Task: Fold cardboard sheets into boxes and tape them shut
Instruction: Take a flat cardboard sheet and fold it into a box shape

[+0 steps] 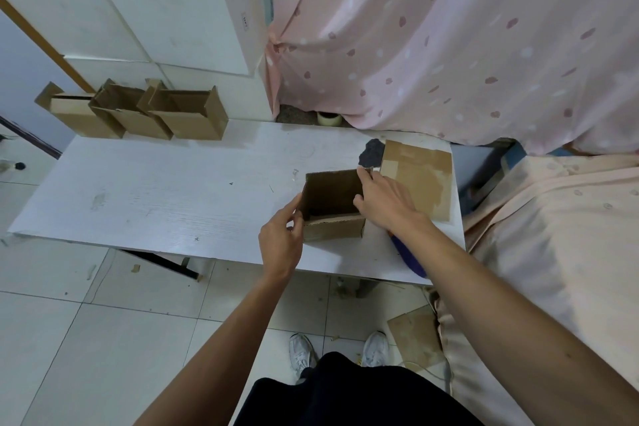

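Box in hand: one open-topped cardboard box (333, 230) is stood right of centre on the desk (155, 190), mouth up, so that its walls can be squared.
Right grip: the right grip (387, 201) is closed on the box's right wall, thumb inside and fingers over the far right corner; the wall is judged to be held so that the box is kept square.
Left grip: the left grip (281, 239) is set against the outside of the left wall with the forefinger stretched up and the other fingers curled. Whether the wall is pinched cannot be told; the box is likely being steadied from that side.
Folded boxes: three (138, 117) are lined up at the upper left of the desk with their flaps up, seemingly parked clear of the working spot.
Flat sheets: one sheet (418, 176) is laid just right of the box, within reach for the next fold.
Tape: one roll (329, 118) is seen at the desk's far edge under the curtain, well apart from both grips, so taping is judged not yet begun.
White cartons: four (166, 10) can be made out, stacked at the upper left.
Floor: one cardboard piece (415, 335) is lying at the lower right.
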